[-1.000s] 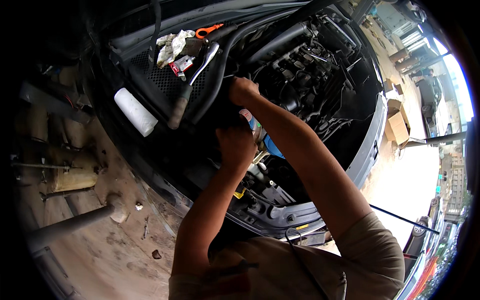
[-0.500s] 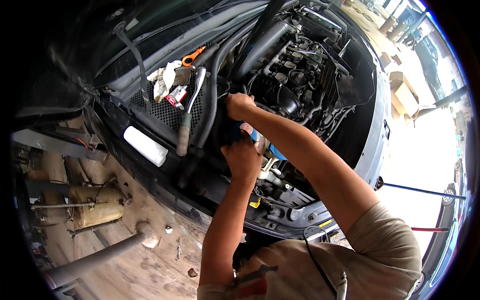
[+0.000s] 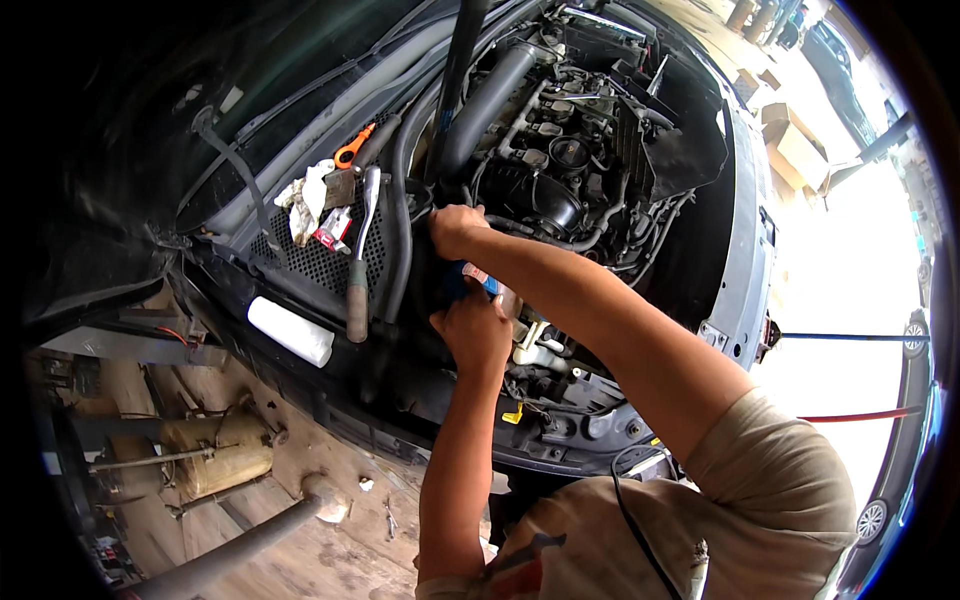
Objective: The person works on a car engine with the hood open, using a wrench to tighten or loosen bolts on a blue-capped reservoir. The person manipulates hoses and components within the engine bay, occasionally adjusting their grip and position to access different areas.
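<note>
In the engine bay my left hand (image 3: 472, 328) is closed around a blue container with a pale and orange label (image 3: 484, 279); its exact kind is partly hidden by the fingers. Just beyond it, my right hand (image 3: 460, 232) is curled down beside the thick black hoses. What its fingertips grip, if anything, is out of sight. My right forearm crosses over part of the bay. A white plastic reservoir neck (image 3: 538, 352) sits right of my left hand. Farther off is the engine (image 3: 570, 150) with its round black oil cap.
On the cowl grille left of my hands lie a ratchet (image 3: 363, 260), an orange-handled tool (image 3: 353, 147), a crumpled rag (image 3: 303, 203) and a small red-and-white packet (image 3: 333, 229). A white roll (image 3: 291, 331) rests on the fender. A black prop (image 3: 462, 70) rises beyond the hoses.
The view has shifted, so the car appears moved in the picture. Both hands stay at the same spot, the left still around the blue container, which is slightly more covered.
</note>
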`<state>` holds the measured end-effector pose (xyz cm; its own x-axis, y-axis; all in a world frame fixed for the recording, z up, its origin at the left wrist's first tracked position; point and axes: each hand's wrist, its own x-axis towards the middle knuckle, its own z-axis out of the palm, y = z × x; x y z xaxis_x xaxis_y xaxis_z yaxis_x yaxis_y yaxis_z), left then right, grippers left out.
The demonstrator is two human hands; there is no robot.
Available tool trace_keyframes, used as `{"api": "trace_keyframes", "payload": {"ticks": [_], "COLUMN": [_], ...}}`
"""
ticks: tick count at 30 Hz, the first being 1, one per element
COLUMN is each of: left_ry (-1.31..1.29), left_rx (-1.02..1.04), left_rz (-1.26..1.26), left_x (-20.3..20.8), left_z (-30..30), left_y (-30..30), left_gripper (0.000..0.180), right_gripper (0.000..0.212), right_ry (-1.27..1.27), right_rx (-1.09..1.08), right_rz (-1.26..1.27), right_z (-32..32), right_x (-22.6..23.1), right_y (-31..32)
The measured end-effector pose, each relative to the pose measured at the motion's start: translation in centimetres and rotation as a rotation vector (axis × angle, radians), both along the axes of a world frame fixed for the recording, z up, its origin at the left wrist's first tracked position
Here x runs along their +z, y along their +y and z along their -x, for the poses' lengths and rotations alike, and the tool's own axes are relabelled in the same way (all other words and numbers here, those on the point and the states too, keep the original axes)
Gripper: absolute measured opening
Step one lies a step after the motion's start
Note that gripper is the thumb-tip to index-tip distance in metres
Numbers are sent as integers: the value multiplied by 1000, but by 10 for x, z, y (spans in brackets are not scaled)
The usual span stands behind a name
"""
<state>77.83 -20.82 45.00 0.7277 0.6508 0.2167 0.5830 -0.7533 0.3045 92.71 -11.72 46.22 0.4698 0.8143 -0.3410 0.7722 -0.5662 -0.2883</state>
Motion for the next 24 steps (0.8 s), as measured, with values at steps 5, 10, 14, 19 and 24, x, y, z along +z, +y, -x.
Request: {"api": "trace_keyframes", "payload": {"ticks": [5, 10, 14, 19, 24], "left_ry": [29, 27, 9, 23, -3], "left_rx": [26, 27, 16, -7, -5], "left_rz": [-2, 34, 10, -37, -27], "left_x": [-4, 1, -2, -2, -1], "left_z": [2, -1, 0, 1, 2], "left_y": [-2, -2, 0, 0, -1], "left_gripper": [55, 54, 54, 54, 53], "right_gripper": [34, 34, 34, 33, 36], "right_ry": [-27, -56, -17, -25, 18], "right_rx": [22, 19, -13, -10, -11], "right_rz": [59, 58, 37, 26, 50], "right_z": [6, 6, 3, 1, 5], "right_x": [-3, 2, -2, -5, 5], "right_y": [5, 2, 5, 2, 2]}}
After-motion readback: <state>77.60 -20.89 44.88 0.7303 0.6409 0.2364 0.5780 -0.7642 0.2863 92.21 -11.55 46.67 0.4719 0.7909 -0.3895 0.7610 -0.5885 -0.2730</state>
